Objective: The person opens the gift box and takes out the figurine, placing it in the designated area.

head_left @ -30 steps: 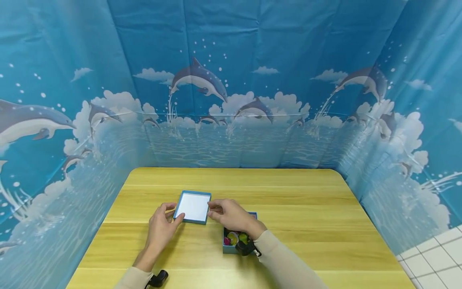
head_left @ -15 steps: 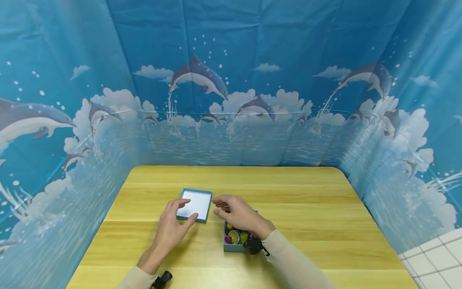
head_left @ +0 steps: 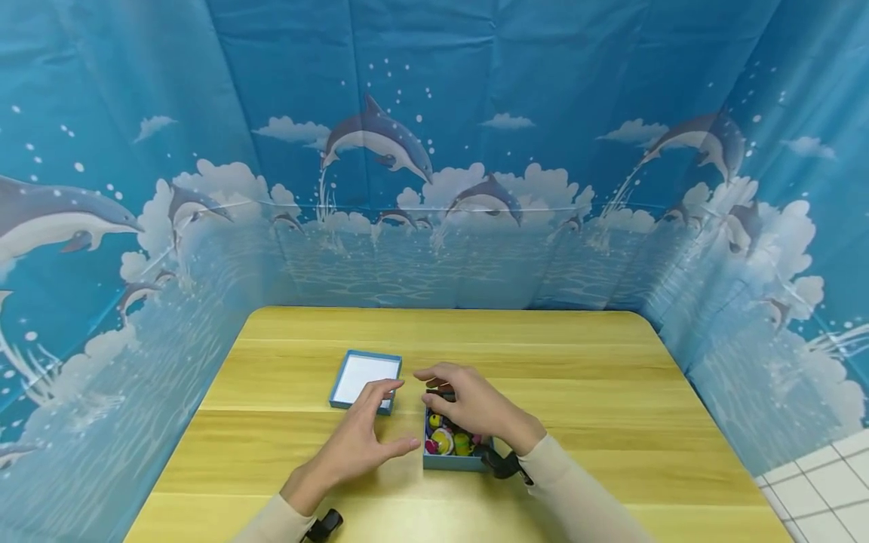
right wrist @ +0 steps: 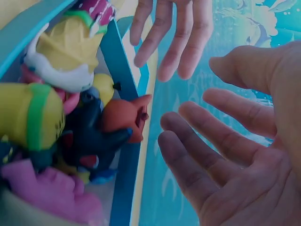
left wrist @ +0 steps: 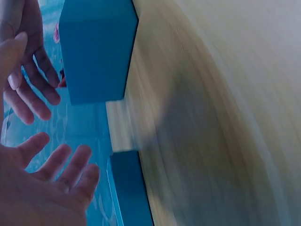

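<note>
A shallow blue lid (head_left: 366,369) with a white inside lies inner side up on the table. To its right stands a deeper blue box (head_left: 456,461) filled with small toy figures, among them a yellow one with a waffle pattern (right wrist: 70,49), a dark one (right wrist: 87,136) and an orange-red one (right wrist: 123,117). My left hand (head_left: 360,445) hovers between lid and box, thumb and fingers spread, holding nothing. Over the far part of the box is my right hand (head_left: 471,403), fingers loosely bent around nothing, hiding some toys.
The yellow wooden table (head_left: 584,422) extends around both box parts. A blue dolphin-print curtain (head_left: 434,264) hangs along its back and sides. Black cameras are strapped at both wrists. White tiles (head_left: 821,483) show at the lower right.
Both hands have come away from the lid and shifted right; the left hand has moved farther, towards the toy box. The lid stays lying on the table.
</note>
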Tool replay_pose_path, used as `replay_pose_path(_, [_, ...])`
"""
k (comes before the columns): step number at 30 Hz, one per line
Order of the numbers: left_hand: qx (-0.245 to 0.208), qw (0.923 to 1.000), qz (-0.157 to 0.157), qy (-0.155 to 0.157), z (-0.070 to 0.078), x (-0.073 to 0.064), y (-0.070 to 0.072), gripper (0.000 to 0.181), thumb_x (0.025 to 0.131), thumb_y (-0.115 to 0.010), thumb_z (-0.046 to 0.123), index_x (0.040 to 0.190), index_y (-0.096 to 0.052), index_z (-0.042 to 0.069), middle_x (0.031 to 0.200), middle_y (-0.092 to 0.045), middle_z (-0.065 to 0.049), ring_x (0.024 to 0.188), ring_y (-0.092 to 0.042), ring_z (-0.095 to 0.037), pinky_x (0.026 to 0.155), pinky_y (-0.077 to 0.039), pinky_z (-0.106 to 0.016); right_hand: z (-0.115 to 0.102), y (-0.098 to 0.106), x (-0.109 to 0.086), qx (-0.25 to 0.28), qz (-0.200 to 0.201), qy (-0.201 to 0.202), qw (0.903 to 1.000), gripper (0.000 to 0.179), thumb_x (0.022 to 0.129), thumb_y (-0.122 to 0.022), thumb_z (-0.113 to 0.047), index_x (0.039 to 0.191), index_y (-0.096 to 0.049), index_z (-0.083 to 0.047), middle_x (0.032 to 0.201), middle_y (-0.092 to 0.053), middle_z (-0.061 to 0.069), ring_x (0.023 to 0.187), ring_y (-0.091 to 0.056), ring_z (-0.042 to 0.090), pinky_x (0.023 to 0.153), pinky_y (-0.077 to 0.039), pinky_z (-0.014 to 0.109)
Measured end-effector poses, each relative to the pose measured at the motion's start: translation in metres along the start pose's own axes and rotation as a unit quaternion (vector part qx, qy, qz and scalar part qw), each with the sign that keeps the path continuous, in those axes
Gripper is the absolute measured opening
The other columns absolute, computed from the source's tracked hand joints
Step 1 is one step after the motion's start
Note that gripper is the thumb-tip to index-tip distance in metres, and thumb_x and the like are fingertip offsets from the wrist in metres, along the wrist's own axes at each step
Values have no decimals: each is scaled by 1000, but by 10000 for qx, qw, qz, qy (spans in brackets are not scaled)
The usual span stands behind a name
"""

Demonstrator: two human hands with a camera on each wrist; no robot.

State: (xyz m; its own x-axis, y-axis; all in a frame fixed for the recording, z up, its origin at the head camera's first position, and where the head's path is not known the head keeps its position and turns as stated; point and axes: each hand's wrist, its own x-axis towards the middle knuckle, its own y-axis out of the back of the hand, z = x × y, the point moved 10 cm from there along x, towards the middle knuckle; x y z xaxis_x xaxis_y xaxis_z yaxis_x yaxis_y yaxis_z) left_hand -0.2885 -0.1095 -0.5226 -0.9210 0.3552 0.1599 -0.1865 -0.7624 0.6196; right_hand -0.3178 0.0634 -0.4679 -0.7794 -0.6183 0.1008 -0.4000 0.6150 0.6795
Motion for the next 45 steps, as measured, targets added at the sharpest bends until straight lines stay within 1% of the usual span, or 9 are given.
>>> replay_pose_path(7, [45, 9981, -605, -58, 10, 5, -26, 113, 93, -93, 67, 182, -38, 26, 186, -37, -3, 169, -49, -37, 132, -50, -69, -3, 8, -10, -357, -24, 151, 9992, 42, 119, -70, -21, 159, -70, -8, 159, -74, 13, 137, -78, 34, 116, -66, 57])
replay_pose_path(12, [201, 9963, -832, -113, 14, 6, -38, 122, 90, -92, 75, 185, -30, 31, 189, -31, -6, 170, -46, -41, 132, -50, -70, 0, 10, -17, -495, -95, 230, 9985, 41, 118, -71, -21, 157, -70, -8, 155, -75, 13, 132, -79, 31, 113, -67, 58])
replay_pose_path(17, [307, 9941, -998, -292, 16, 10, -46, 129, 88, -95, 74, 187, -25, 29, 190, -30, -4, 171, -46, -37, 133, -50, -68, 3, 13, -25, -485, -179, 262, 9983, 43, 115, -76, -19, 157, -71, -10, 148, -77, 10, 120, -79, 27, 101, -70, 53])
replay_pose_path(22, [391, 9933, -1021, -363, 17, 14, -49, 130, 87, -98, 70, 186, -28, 22, 188, -35, -5, 169, -48, -34, 136, -48, -65, 1, 11, -30, -559, -453, 457, 9964, 46, 110, -83, -18, 154, -73, -10, 141, -77, 10, 104, -74, 22, 87, -67, 33])
replay_pose_path(25, [464, 9933, -1001, -341, 17, 16, -50, 130, 87, -98, 69, 185, -29, 19, 186, -37, -7, 166, -52, -35, 135, -49, -65, 3, 7, -32, -674, -654, 457, 9945, 44, 109, -86, -20, 151, -76, -13, 142, -75, 8, 99, -70, 20, 84, -62, 25])
replay_pose_path(32, [507, 9933, -1015, -229, 16, 17, -52, 127, 87, -99, 66, 184, -31, 20, 185, -40, -8, 164, -55, -37, 133, -51, -65, 2, 0, -33, -1268, -956, 636, 9853, 37, 104, -92, -22, 140, -83, -22, 141, -74, -6, 130, -67, 21, 112, -63, 47])
replay_pose_path(34, [488, 9933, -1021, -216, 15, 18, -53, 127, 87, -99, 66, 184, -32, 19, 185, -40, -7, 163, -55, -36, 133, -51, -65, 1, -3, -33, -1399, -1079, 723, 9816, 36, 103, -93, -22, 137, -85, -24, 139, -74, -8, 133, -65, 19, 115, -62, 49])
replay_pose_path(40, [449, 9935, -1025, -190, 13, 19, -54, 126, 88, -99, 66, 184, -32, 20, 184, -40, -5, 164, -55, -33, 132, -53, -62, 4, -11, -28, -1593, -1364, 760, 9748, 34, 101, -95, -26, 135, -87, -28, 131, -73, -12, 121, -56, 8, 104, -58, 33])
replay_pose_path(45, [425, 9935, -1041, -176, 12, 20, -55, 126, 87, -99, 66, 184, -32, 20, 184, -41, -4, 164, -55, -32, 133, -52, -61, 4, -13, -25, -1722, -1433, 863, 9708, 35, 99, -97, -24, 132, -88, -29, 125, -74, -8, 113, -54, 7, 98, -56, 30])
